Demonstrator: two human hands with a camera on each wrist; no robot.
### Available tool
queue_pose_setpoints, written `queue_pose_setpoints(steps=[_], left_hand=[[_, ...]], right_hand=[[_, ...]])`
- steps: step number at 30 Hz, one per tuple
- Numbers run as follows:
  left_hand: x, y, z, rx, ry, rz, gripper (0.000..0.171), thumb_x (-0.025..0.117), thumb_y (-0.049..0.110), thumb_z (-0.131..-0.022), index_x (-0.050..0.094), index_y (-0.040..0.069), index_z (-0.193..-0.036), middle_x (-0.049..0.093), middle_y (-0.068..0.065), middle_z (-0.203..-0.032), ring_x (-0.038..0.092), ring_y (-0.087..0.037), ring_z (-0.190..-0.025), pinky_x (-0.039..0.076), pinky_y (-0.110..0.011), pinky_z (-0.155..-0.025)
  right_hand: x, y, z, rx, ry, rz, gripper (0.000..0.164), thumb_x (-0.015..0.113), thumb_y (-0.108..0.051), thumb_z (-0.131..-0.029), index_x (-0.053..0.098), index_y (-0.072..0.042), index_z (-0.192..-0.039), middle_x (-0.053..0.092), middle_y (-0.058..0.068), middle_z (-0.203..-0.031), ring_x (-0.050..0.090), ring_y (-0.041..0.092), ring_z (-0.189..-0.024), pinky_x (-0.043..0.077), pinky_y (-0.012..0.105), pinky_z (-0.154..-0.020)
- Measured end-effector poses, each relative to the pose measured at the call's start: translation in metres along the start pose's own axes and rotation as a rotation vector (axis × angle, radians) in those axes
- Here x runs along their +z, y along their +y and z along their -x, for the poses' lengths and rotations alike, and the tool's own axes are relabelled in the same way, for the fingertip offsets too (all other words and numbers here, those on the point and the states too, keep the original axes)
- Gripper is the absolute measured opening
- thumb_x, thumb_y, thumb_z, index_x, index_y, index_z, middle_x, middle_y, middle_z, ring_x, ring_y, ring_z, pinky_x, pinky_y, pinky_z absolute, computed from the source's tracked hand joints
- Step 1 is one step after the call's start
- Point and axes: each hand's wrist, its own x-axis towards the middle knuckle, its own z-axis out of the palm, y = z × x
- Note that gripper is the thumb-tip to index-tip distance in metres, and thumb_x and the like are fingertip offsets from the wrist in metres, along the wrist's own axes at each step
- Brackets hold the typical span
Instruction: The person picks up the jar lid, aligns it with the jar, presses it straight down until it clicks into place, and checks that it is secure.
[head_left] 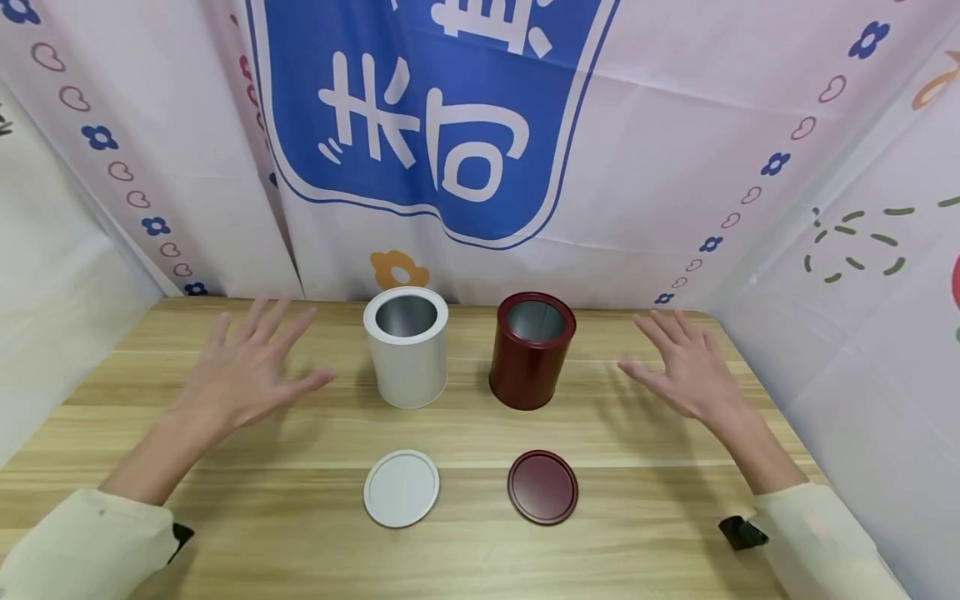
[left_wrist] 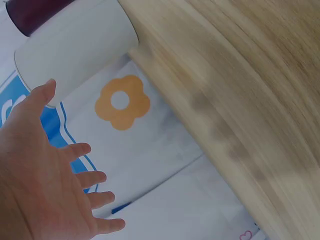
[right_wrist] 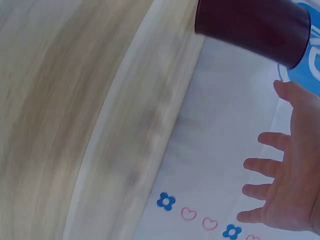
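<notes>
Cream sleeves [head_left: 90, 542] come nearest in the head view, entering at the two lower corners, with small black tabs [head_left: 742, 532] at the cuffs. Beyond them reach the left hand [head_left: 243, 371] and the right hand [head_left: 686, 367], both with fingers straight and spread, thumbs pointing inward, and nothing in their hold. Between the hands, on the wooden tabletop [head_left: 472, 558], stand two upright cylindrical cans: a white can [head_left: 410, 371], on the left hand's side with a gap between it and that thumb, and a dark red can [head_left: 525, 371], on the right hand's side, likewise apart from the thumb. Both cans are uncovered, their metallic insides showing. Nearer the camera lie a white lid [head_left: 402, 489] in front of the white can and a dark red lid [head_left: 543, 487] in front of the dark red one, flat and apart. Behind hangs a cloth backdrop [head_left: 645, 217] with a blue panel [head_left: 558, 92]. From the left wrist, the fingers spread before the cloth, an orange flower [left_wrist: 135, 87] printed there; the thumb overlaps the white can's rim in that view. From the right wrist, the extended thumb points toward the dark red can, with visible space between.
</notes>
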Motion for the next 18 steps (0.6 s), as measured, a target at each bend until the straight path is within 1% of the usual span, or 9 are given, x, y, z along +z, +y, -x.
queue_pose_setpoints(steps=[3, 5, 9, 11, 13, 18], left_hand=[[-0.001, 0.005, 0.001, 0.024, 0.007, -0.006, 0.093, 0.053, 0.072, -0.094, 0.037, 0.008, -0.160, 0.020, -0.027, -0.167, 0.016, -0.053, -0.153, 0.009, -0.078, -0.117], [-0.002, 0.009, 0.003, 0.043, 0.021, 0.000, 0.091, 0.055, 0.070, -0.095, 0.040, 0.007, -0.158, 0.023, -0.028, -0.166, 0.018, -0.052, -0.152, 0.012, -0.078, -0.116], [-0.003, 0.019, 0.007, 0.069, 0.025, 0.044, 0.083, 0.059, 0.064, -0.096, 0.042, 0.008, -0.156, 0.032, -0.029, -0.161, 0.028, -0.052, -0.148, 0.021, -0.078, -0.113], [-0.004, 0.024, 0.009, 0.076, 0.014, 0.069, 0.081, 0.060, 0.061, -0.097, 0.042, 0.008, -0.156, 0.036, -0.030, -0.159, 0.034, -0.053, -0.144, 0.026, -0.078, -0.111], [-0.004, 0.028, 0.011, 0.076, -0.002, 0.092, 0.080, 0.061, 0.059, -0.098, 0.041, 0.008, -0.156, 0.038, -0.030, -0.157, 0.038, -0.054, -0.142, 0.030, -0.079, -0.108], [-0.004, 0.035, 0.014, 0.082, -0.006, 0.116, 0.076, 0.062, 0.055, -0.099, 0.047, 0.003, -0.152, 0.046, -0.031, -0.151, 0.046, -0.054, -0.136, 0.039, -0.078, -0.101]], right_hand=[[0.000, -0.008, 0.000, -0.048, 0.016, 0.002, 0.075, 0.060, -0.052, -0.100, 0.043, -0.005, -0.156, 0.040, 0.027, -0.158, 0.026, 0.052, -0.149, 0.023, 0.076, -0.114], [0.000, -0.015, 0.000, -0.089, 0.034, 0.004, 0.071, 0.064, -0.047, -0.099, 0.048, -0.002, -0.152, 0.046, 0.027, -0.153, 0.035, 0.051, -0.145, 0.029, 0.072, -0.114], [0.004, -0.026, 0.000, -0.152, 0.057, -0.014, 0.062, 0.071, -0.038, -0.096, 0.059, 0.001, -0.142, 0.058, 0.026, -0.142, 0.051, 0.048, -0.134, 0.041, 0.064, -0.110], [0.006, -0.032, 0.000, -0.168, 0.052, -0.028, 0.060, 0.074, -0.036, -0.094, 0.062, 0.001, -0.139, 0.061, 0.025, -0.139, 0.055, 0.046, -0.130, 0.045, 0.062, -0.108], [0.008, -0.037, 0.000, -0.172, 0.039, -0.040, 0.059, 0.076, -0.036, -0.092, 0.063, 0.001, -0.137, 0.062, 0.024, -0.138, 0.057, 0.046, -0.129, 0.046, 0.061, -0.108], [0.010, -0.052, 0.002, -0.170, 0.011, -0.079, 0.054, 0.078, -0.035, -0.091, 0.067, -0.001, -0.131, 0.067, 0.021, -0.132, 0.061, 0.044, -0.124, 0.049, 0.060, -0.105]])
